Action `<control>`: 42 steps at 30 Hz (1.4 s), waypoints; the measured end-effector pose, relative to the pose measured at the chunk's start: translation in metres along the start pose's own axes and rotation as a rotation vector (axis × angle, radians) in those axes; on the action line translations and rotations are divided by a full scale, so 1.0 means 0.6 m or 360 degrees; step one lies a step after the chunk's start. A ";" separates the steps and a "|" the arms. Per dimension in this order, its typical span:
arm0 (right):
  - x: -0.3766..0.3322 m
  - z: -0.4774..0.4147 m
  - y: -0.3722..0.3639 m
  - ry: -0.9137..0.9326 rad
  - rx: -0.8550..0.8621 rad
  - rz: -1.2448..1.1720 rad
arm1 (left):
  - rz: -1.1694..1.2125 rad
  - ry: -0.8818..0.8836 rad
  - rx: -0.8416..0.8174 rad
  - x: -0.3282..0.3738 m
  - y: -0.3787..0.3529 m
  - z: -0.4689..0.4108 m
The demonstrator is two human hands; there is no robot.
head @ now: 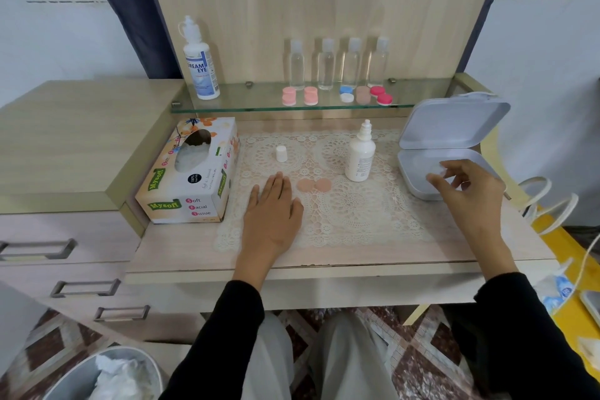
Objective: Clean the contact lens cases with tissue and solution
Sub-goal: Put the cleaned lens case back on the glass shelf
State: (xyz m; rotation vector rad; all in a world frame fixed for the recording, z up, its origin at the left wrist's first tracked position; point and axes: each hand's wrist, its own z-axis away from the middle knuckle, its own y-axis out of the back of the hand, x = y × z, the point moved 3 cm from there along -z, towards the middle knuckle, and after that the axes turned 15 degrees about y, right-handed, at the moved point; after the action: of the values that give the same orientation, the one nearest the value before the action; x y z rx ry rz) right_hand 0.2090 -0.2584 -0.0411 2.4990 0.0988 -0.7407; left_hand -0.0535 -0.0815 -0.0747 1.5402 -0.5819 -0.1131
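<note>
Lace mat bears the flat left hand beside the lens case. Right hand hovers loosely open, empty, over the box.

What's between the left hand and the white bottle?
The head view shows a peach twin-round contact lens case on the lace mat, between the left hand and the uncapped white plastic bottle.

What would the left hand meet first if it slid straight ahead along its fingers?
Most likely the small white bottle cap, standing on the cream lace mat just beyond the left hand. The peach twin-round contact lens case lies right of that line. Depth is unclear.
</note>
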 end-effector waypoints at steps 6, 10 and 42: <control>-0.045 0.019 -0.007 -0.0030 -0.0047 -0.0287 | 0.0031 -0.0010 0.0019 0.000 0.000 0.001; -0.085 0.036 -0.043 0.0051 -0.0233 -0.0461 | 0.0076 -0.0015 0.0037 0.000 0.004 0.004; -0.145 0.065 -0.163 0.0345 -0.0723 -0.0279 | 0.0810 -0.0164 0.0655 -0.016 0.050 0.028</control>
State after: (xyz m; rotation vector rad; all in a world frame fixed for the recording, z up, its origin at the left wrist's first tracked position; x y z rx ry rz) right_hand 0.0959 -0.1875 -0.0687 2.1383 0.5107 -0.4478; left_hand -0.0773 -0.0911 -0.0501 1.7349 -1.1129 0.3374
